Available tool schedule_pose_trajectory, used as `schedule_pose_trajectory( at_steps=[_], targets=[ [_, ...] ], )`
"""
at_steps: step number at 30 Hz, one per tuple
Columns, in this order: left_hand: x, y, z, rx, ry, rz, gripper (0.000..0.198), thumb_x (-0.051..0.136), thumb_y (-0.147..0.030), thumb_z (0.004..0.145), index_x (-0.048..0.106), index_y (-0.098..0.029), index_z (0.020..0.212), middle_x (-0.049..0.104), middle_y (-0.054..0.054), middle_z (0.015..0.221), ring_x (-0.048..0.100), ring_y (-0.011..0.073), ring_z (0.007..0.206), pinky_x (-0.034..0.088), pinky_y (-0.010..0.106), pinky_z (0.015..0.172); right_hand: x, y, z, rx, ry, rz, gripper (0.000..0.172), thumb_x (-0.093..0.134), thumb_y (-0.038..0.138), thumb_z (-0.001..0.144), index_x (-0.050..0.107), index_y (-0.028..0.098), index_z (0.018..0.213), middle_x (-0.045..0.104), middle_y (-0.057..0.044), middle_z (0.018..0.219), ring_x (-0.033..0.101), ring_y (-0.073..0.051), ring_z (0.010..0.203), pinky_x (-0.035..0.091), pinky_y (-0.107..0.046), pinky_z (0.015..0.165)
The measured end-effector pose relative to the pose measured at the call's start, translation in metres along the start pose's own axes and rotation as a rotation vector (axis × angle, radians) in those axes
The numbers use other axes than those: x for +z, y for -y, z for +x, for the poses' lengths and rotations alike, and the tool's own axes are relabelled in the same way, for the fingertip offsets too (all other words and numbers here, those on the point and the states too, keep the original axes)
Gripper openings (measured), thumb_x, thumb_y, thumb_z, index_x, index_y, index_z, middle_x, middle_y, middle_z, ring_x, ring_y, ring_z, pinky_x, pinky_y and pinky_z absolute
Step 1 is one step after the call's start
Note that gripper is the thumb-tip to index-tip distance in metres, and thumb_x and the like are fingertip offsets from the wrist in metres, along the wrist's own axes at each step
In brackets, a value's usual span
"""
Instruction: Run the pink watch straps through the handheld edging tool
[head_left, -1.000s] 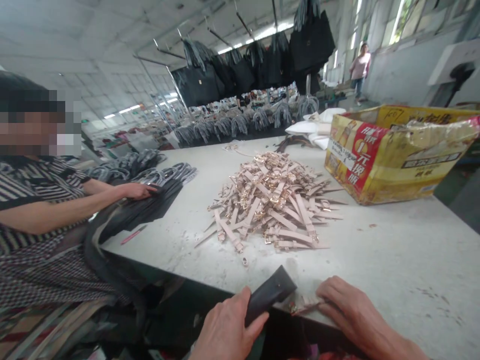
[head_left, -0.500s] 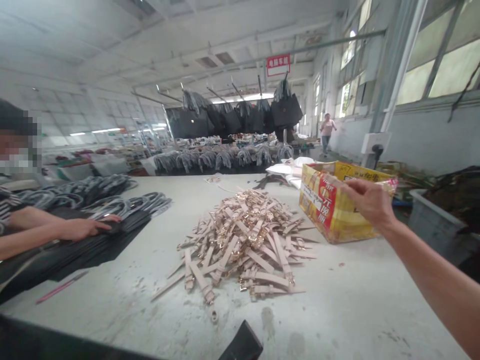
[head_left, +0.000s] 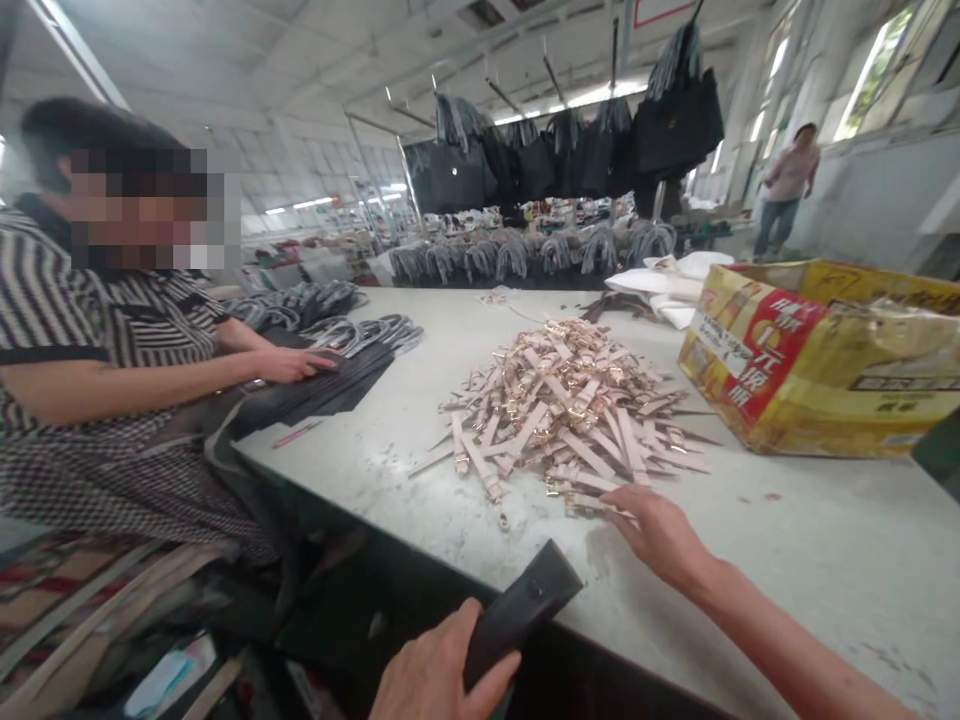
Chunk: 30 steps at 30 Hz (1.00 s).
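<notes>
In my left hand (head_left: 442, 665), at the near edge of the table, is a flat black strip (head_left: 532, 595), gripped between thumb and fingers with its square end pointing up and right. My right hand (head_left: 652, 525) reaches to the front of a heap of pale pink-beige straps (head_left: 555, 400) with gold buckles. Its fingertips close on the end of one buckled strap (head_left: 585, 502) lying at the heap's near side. The undersides of those fingers are hidden.
A yellow and red cardboard box (head_left: 817, 370) stands right of the heap. A co-worker in a striped top (head_left: 142, 330) works at the left over stacked black pieces (head_left: 330, 385). Black bags (head_left: 525, 165) hang behind the pale table (head_left: 420, 530). Another person (head_left: 787, 190) stands far right.
My right hand has come from the yellow box down to the heap's front edge. The view has swung left and down, bringing my left hand and more of the co-worker into sight.
</notes>
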<state>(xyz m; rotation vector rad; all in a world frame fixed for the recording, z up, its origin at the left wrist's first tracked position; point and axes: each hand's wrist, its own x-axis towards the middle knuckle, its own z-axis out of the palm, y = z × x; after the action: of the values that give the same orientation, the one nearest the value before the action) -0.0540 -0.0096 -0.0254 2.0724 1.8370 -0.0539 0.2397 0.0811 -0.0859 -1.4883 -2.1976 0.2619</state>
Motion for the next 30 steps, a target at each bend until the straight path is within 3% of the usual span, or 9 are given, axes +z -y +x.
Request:
schedule_pose_trajectory(
  at_steps=[4, 10, 18, 23, 30],
  targets=[
    [-0.001, -0.002, -0.001, -0.015, 0.020, -0.020, 0.025, 0.045, -0.041, 0.086, 0.056, -0.022, 0.097, 0.069, 0.005, 0.092, 0.065, 0.0242, 0.089, 0.045, 0.031, 0.072, 0.023, 0.002, 0.006, 0.058, 0.054, -0.082, 0.026, 0.050, 0.014, 0.084, 0.062, 0.017, 0.107, 0.058, -0.008, 0.106, 0.049, -0.022, 0.103, 0.038, -0.035, 0.091],
    [-0.004, -0.006, -0.005, -0.036, 0.034, -0.047, 0.023, 0.047, -0.041, 0.086, 0.056, -0.021, 0.092, 0.068, 0.004, 0.087, 0.065, 0.0215, 0.085, 0.043, 0.027, 0.069, 0.018, -0.008, 0.006, 0.075, 0.091, -0.033, 0.020, 0.048, 0.017, 0.086, 0.065, 0.015, 0.096, 0.056, -0.007, 0.092, 0.051, -0.019, 0.091, 0.040, -0.030, 0.083],
    [-0.003, -0.009, -0.004, 0.024, 0.026, -0.084, 0.023, 0.048, -0.044, 0.086, 0.055, -0.022, 0.089, 0.067, 0.002, 0.084, 0.064, 0.0209, 0.081, 0.040, 0.027, 0.067, 0.005, 0.012, -0.062, 0.130, 0.125, 0.198, 0.023, 0.050, 0.022, 0.084, 0.061, 0.020, 0.104, 0.054, -0.007, 0.100, 0.053, -0.019, 0.093, 0.044, -0.033, 0.084],
    [-0.005, -0.012, 0.001, 0.136, 0.007, -0.061, 0.023, 0.048, -0.045, 0.086, 0.054, -0.023, 0.087, 0.066, 0.001, 0.085, 0.063, 0.0221, 0.080, 0.038, 0.029, 0.065, 0.010, 0.013, -0.089, 0.179, -0.003, 0.278, 0.028, 0.052, 0.028, 0.084, 0.059, 0.019, 0.110, 0.051, -0.009, 0.110, 0.051, -0.021, 0.102, 0.044, -0.035, 0.090],
    [-0.017, -0.027, 0.013, 0.219, 0.034, 0.043, 0.026, 0.048, -0.049, 0.086, 0.055, -0.024, 0.091, 0.067, 0.001, 0.084, 0.063, 0.0232, 0.078, 0.040, 0.030, 0.065, 0.014, 0.015, -0.089, 0.151, -0.081, 0.266, 0.022, 0.050, 0.022, 0.083, 0.062, 0.018, 0.101, 0.050, -0.010, 0.113, 0.051, -0.021, 0.105, 0.046, -0.034, 0.090]
  ],
)
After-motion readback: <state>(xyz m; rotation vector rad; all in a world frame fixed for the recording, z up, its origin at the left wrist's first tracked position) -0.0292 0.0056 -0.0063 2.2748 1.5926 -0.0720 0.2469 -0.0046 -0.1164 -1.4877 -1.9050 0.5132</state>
